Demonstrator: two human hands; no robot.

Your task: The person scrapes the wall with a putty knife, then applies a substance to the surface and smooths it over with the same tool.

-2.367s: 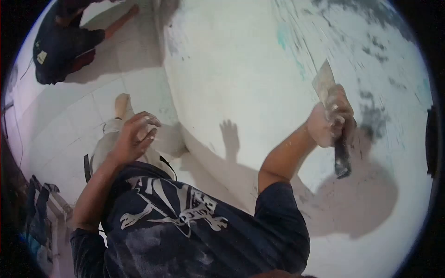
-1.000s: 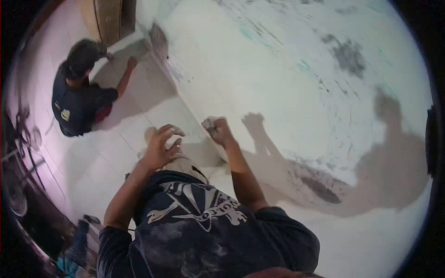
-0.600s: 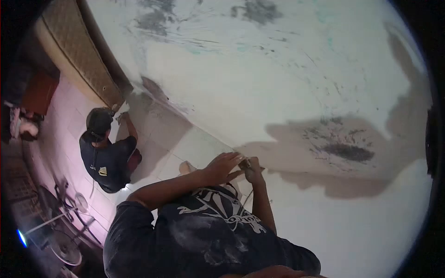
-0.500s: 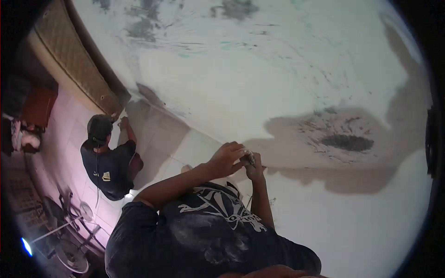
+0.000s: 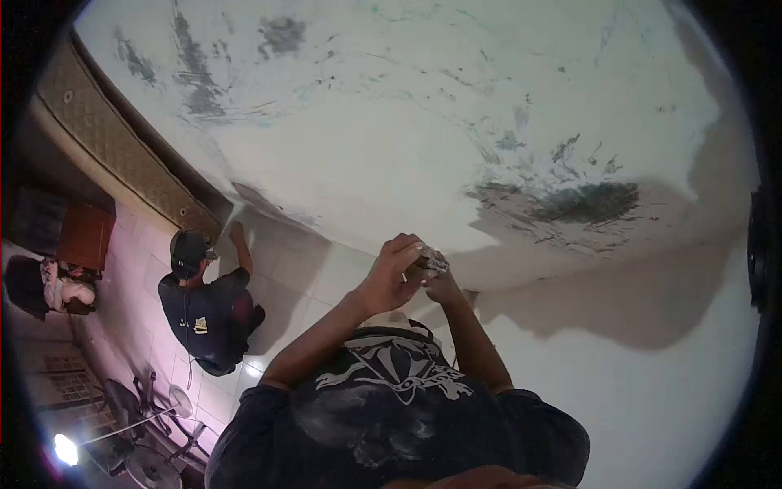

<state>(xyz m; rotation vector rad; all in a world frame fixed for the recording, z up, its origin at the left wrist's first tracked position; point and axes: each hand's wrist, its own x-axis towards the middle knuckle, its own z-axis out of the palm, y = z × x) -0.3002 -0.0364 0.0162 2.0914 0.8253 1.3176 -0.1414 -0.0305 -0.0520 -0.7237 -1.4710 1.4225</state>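
Observation:
My left hand (image 5: 384,275) and my right hand (image 5: 442,285) meet in front of my chest, close to the wall. Between them is a small crumpled grey-white thing (image 5: 433,262) whose kind I cannot make out. The right fingers close round it from below, partly hidden. My left fingers are bent against its near side, with the thumb below. Beyond my hands, the pale wall (image 5: 366,171) carries a large dark grey patch (image 5: 590,202) with scratchy streaks. Smaller grey marks (image 5: 194,69) show at the upper left. My dark shirt (image 5: 383,432) has whitish dust smears.
On the left, a co-worker (image 5: 208,310) in a dark cap and shirt crouches on the tiled floor, a hand near the wall's base. A quilted mattress (image 5: 122,147) leans there. A red-brown box (image 5: 85,236), a lit lamp (image 5: 66,450) and a round fan-like object (image 5: 153,469) stand farther left.
My view has shifted, so the wall marks sit farther left. My hands have turned slightly, and the crumpled thing shows more. The co-worker's arm reaches farther along the wall's base.

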